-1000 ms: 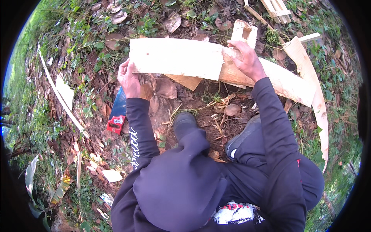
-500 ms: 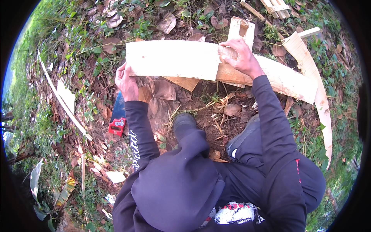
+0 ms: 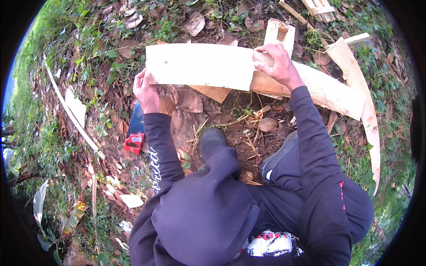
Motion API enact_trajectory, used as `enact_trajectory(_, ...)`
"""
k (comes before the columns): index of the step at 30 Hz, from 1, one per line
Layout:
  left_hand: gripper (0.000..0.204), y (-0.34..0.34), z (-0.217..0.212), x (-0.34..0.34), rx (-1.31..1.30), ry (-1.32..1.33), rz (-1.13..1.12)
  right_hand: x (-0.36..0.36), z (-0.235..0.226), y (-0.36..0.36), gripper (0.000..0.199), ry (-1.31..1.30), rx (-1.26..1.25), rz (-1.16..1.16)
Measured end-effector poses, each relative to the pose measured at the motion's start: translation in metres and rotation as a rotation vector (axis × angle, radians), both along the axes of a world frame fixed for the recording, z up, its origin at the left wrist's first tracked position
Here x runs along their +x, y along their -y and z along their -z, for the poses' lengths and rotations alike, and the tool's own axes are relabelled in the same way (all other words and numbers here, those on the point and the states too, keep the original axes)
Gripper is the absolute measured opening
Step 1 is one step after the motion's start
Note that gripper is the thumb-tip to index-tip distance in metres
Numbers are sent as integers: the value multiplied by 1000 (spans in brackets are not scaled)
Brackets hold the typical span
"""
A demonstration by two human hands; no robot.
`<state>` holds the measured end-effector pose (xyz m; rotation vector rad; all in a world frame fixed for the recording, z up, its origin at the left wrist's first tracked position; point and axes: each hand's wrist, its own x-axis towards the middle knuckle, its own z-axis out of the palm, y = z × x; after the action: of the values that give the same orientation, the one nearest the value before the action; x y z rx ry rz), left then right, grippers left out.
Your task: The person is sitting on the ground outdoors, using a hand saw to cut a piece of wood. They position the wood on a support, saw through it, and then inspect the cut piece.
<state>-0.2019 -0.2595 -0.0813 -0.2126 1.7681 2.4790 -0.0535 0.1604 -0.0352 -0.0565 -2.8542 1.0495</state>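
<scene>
A pale wooden board (image 3: 199, 66) lies crosswise before me, brightly lit, with a small dark knot near its left end. My left hand (image 3: 145, 91) is closed on that end's lower corner; its fingertips are partly behind the wood. At the opposite end, my right hand (image 3: 280, 66) pinches where the board meets a second, longer plank (image 3: 321, 88). This plank runs out to the right, partly beneath the first board. Just beyond my right hand stands a wooden piece with a rectangular hollow (image 3: 270, 33). Whether the boards are joined cannot be seen.
A handsaw (image 3: 134, 141) with a red handle lies on the ground left of my left forearm. A long curved offcut (image 3: 366, 106) lies at far right, a thin strip (image 3: 73, 111) at far left. Slatted wood (image 3: 319, 9) sits at the top. Dry leaves and weeds cover the soil.
The view has shifted slightly. Both hands keep their hold at the two ends of the board, with no clear change in grip.
</scene>
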Motion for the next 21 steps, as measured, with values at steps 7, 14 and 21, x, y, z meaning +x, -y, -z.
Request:
enact_trajectory(7,20,-6,-2,3,13,-14,-19,-1,-1,1,44,4,23,12)
enact_trajectory(14,19,-3,-4,3,5,-5,-17,-6,-5,4,43,19,117,-5)
enact_trajectory(21,18,-6,-3,1,3,-7,8,-61,-12,15,50,178,-28,-147)
